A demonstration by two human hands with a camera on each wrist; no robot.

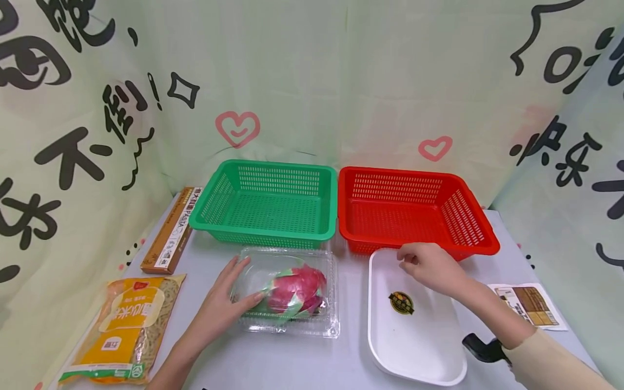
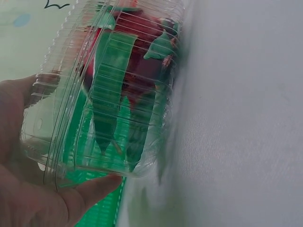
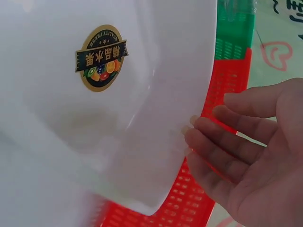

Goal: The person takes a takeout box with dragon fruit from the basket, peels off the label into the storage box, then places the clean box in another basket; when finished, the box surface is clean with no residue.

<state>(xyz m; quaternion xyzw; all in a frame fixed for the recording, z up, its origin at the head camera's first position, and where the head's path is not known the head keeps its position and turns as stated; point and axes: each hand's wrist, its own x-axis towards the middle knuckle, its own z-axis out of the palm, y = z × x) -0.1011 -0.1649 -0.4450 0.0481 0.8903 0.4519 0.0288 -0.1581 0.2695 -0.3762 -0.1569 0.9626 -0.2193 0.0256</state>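
Observation:
A clear plastic clamshell box (image 1: 330,325) stands in the middle of the table with a pink dragon fruit (image 1: 298,290) inside. My left hand (image 1: 229,295) rests at the box's left side, fingers extended and thumb lying over the lid; the left wrist view shows the thumb (image 2: 97,191) along the box's edge. To the right lies a white tray (image 1: 419,346) bearing an oval black-and-gold sticker (image 1: 401,303). Over the tray's far end, my right hand (image 1: 431,265) has its fingers loosely bent, with nothing held, fingertips close to the rim in the right wrist view.
Behind stand a green plastic basket (image 1: 263,236) and a red one (image 1: 390,242), side by side. At the left are a long brown pasta box (image 1: 168,238) and a yellow-orange food bag (image 1: 122,325). A flat printed packet (image 1: 528,306) lies under the right forearm's far side. Printed curtains surround the table.

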